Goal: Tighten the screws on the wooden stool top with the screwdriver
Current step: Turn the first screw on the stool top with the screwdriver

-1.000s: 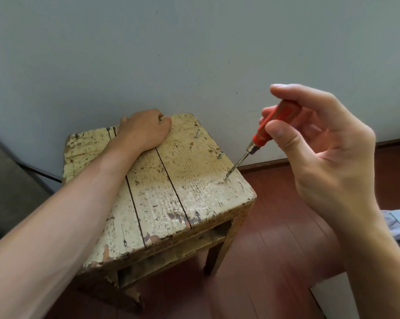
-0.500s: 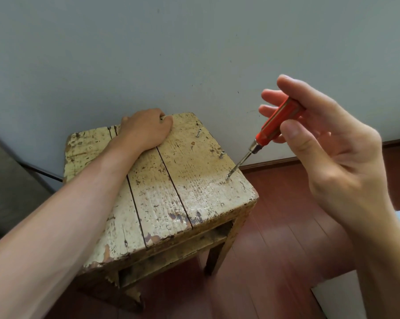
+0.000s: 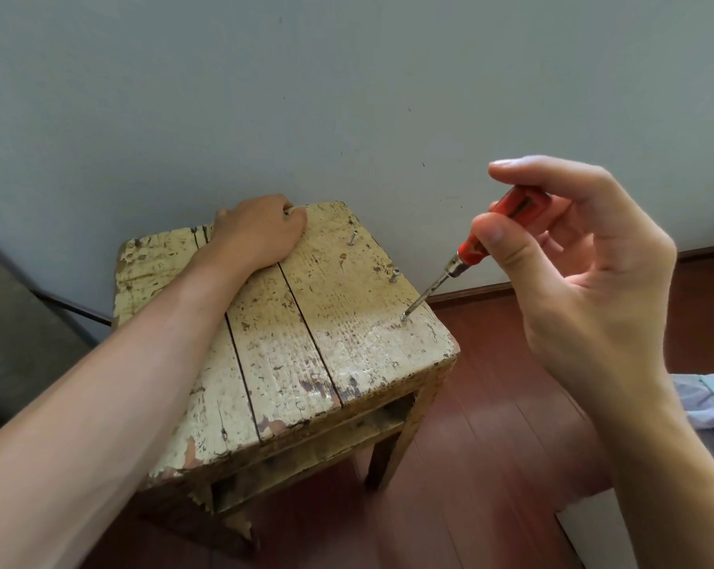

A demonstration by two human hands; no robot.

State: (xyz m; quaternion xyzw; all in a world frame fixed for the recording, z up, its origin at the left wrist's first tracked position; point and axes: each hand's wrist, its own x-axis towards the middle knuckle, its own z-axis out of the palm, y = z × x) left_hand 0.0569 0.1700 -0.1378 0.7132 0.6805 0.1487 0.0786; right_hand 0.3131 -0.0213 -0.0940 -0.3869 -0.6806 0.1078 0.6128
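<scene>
The right hand [image 3: 585, 281] pinches the red handle of the screwdriver [image 3: 490, 236] between thumb and curled fingers; the shaft slants down and to the left. Its tip sits in the head of a screw [image 3: 404, 318] near the right edge of the wooden stool top [image 3: 306, 342], made of three paint-flaked planks. Farther along, a second screw [image 3: 394, 276] and a third screw [image 3: 352, 239] stand proud. The left hand [image 3: 256, 232] grips the far edge, fingers curled over it, by the grey wall [image 3: 347, 96].
</scene>
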